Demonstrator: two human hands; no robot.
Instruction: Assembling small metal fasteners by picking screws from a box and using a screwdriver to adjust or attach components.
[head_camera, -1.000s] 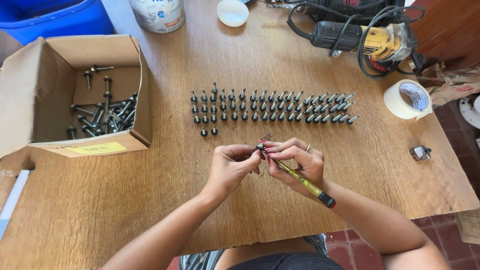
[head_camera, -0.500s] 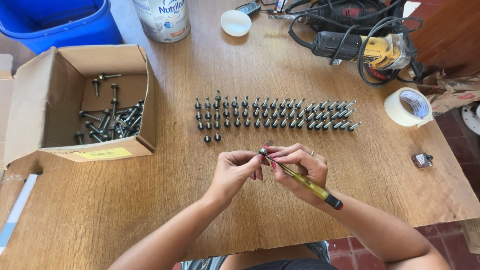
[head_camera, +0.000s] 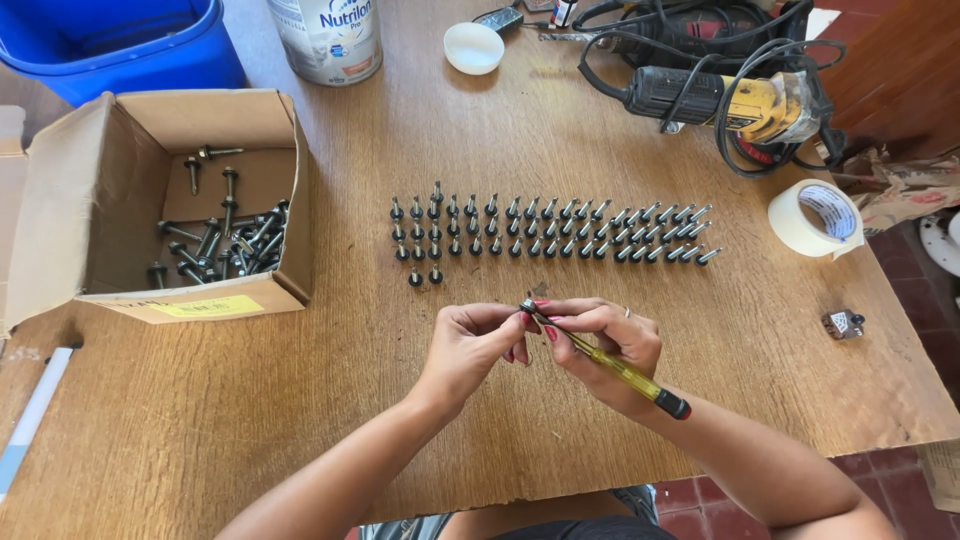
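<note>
My right hand (head_camera: 610, 350) grips a yellow-handled screwdriver (head_camera: 610, 362); my left hand (head_camera: 475, 345) pinches a small dark screw (head_camera: 527, 306) at its tip (rows of screws (head_camera: 545, 232) stand beyond).

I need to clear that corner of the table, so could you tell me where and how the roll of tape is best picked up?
Take the roll of tape by its rim, from above. It lies nearly flat on the table, open core facing up, so one finger can go into the core and the thumb on the outer wall. The side toward the screws is free; power tool cables lie just behind it.
</note>
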